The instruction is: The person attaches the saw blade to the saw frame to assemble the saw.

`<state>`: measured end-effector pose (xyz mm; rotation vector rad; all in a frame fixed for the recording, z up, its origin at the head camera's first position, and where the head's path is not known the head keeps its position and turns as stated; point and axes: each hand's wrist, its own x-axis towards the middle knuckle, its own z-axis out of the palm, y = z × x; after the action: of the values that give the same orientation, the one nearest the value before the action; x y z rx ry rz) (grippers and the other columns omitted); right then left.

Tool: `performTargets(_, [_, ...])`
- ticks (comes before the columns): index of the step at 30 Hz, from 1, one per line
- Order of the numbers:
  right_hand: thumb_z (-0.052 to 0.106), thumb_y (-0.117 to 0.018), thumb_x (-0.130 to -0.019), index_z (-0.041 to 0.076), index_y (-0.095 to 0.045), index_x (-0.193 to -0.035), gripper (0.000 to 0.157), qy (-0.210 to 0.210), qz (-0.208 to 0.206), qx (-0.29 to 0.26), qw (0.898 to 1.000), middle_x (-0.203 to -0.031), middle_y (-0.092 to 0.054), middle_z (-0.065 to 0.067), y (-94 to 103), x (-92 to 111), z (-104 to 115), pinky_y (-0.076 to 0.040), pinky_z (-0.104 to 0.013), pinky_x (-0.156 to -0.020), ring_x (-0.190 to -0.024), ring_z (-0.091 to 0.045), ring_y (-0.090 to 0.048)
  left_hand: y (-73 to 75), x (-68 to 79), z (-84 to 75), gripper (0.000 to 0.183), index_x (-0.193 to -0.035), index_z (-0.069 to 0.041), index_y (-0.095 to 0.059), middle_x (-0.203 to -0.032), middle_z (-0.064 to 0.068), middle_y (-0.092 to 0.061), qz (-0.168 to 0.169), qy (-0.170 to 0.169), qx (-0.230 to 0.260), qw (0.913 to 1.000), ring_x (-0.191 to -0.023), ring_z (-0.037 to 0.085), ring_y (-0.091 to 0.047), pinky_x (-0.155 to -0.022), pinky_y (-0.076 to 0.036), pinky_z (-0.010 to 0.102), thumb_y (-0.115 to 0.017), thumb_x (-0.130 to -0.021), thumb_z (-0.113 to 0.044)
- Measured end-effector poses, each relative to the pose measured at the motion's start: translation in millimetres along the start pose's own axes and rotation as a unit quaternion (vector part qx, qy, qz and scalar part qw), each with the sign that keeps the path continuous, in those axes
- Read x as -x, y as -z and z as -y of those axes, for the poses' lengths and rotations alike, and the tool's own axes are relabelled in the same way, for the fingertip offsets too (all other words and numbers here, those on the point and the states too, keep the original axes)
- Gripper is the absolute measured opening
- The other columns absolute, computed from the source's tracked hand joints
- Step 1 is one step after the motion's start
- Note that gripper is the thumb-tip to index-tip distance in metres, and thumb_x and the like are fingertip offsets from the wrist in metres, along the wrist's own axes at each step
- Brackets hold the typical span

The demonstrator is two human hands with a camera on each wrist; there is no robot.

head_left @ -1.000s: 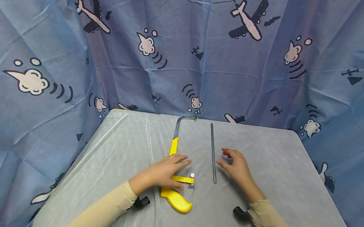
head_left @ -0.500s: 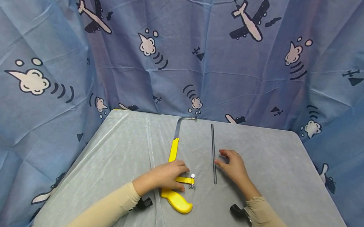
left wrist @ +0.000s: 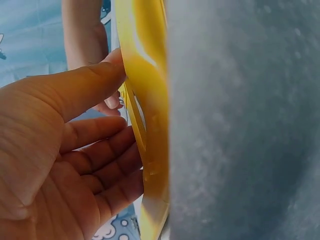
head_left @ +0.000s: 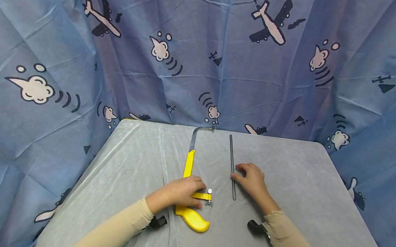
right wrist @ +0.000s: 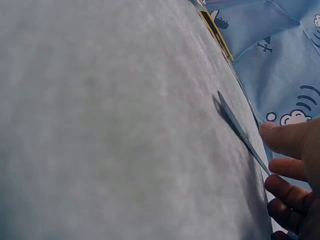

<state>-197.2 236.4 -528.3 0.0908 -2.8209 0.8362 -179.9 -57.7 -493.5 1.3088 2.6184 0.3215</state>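
A yellow-handled hacksaw frame (head_left: 192, 219) lies on the grey cloth, its bent steel arm (head_left: 192, 141) pointing away from me. Over its yellow middle is my left hand (head_left: 183, 192), which hides part of the frame. Thumb and fingertips touch the edge of the yellow frame (left wrist: 145, 60) in the left wrist view, without wrapping round it. To the right of the saw lies a thin grey hacksaw blade (head_left: 231, 150), a small hole at its near end. My right hand (head_left: 251, 179) hovers at the blade's right side, thumb and forefinger apart; whether the thumb touches it I cannot tell.
Grey cloth (head_left: 130, 164) covers the table. A blue curtain (head_left: 194, 64) with printed planes hangs behind and at both sides. Black wrist mounts (head_left: 257, 227) jut out below my sleeves.
My left hand has come down onto the saw frame, its fingers drawn in a little. My right hand has moved left toward the blade. Saw and blade stay where they were.
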Motion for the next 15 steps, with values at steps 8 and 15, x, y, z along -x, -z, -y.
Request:
performTargets(8, [0.036, -0.084, -0.083, 0.007, -0.076, -0.110, 0.040, -0.027, 0.010, 0.037, 0.999, -0.109, -0.069, -0.015, -3.1, -1.3, 8.9, -0.037, -0.055, -0.086, -0.107, -0.037, -0.060, 0.8, 0.1, -2.2, 0.050, -0.123, -0.014, -0.069, -0.108, -0.006, -0.063, 0.001, -0.002, -0.001, 1.0000, -0.093, 0.004, -0.054, -0.085, -0.048, 0.018, -0.083, -0.085, -0.043])
performTargets(15, [0.037, -0.085, -0.081, 0.009, -0.076, -0.104, 0.037, -0.059, 0.010, 0.055, 0.997, -0.105, -0.068, -0.014, -4.1, -5.5, 18.3, -0.038, -0.055, -0.085, -0.103, -0.037, -0.060, 0.0, 0.3, -2.1, 0.047, -0.121, -0.014, -0.070, -0.107, -0.007, -0.063, 0.000, 0.003, 0.019, 0.9998, -0.090, 0.003, -0.053, -0.084, -0.048, 0.017, -0.084, -0.085, -0.041])
